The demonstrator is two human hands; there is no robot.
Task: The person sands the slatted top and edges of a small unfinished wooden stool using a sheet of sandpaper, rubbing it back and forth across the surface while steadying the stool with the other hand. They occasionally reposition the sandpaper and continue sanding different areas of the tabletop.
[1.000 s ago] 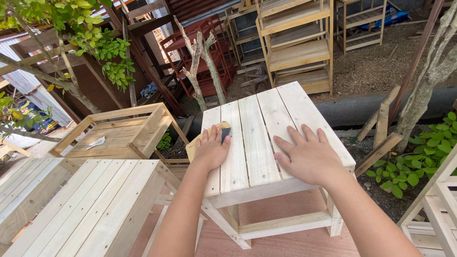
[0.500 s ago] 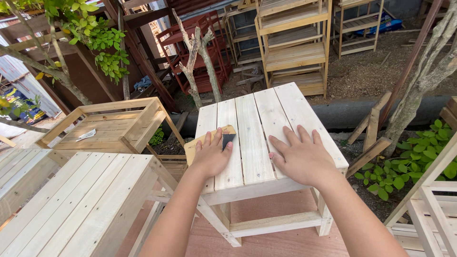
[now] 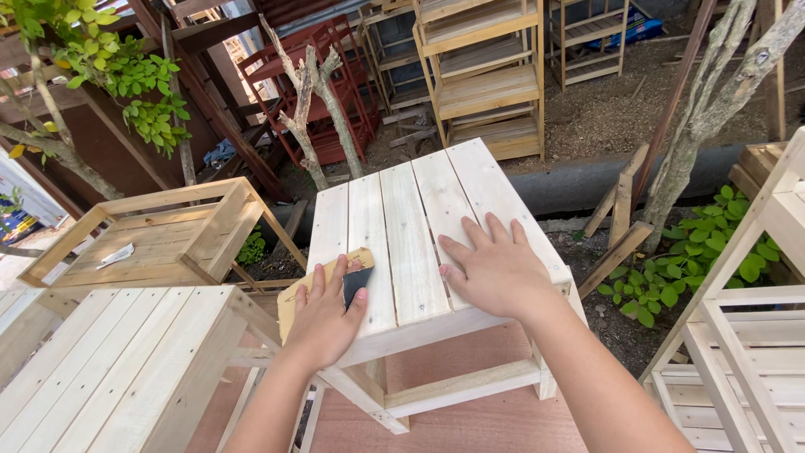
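Observation:
A small table of pale slats (image 3: 419, 210) stands in front of me. My left hand (image 3: 325, 317) presses a folded sheet of sandpaper (image 3: 352, 273), tan on the back and dark on the face, against the table's near left corner. Part of the sheet hangs past the table's left edge. My right hand (image 3: 496, 270) lies flat on the slats near the front right, fingers spread, holding nothing.
A second slatted table top (image 3: 117, 361) stands at my lower left, with an upturned wooden crate frame (image 3: 159, 235) behind it. Pale shelf frames (image 3: 738, 335) rise at the right. Tall wooden racks (image 3: 490, 75), thin tree trunks (image 3: 323, 101) and plants stand beyond.
My left hand has slid the sandpaper toward me along the left slats, from mid-table to the near corner. My right hand stays flat on the top. The view has shifted closer.

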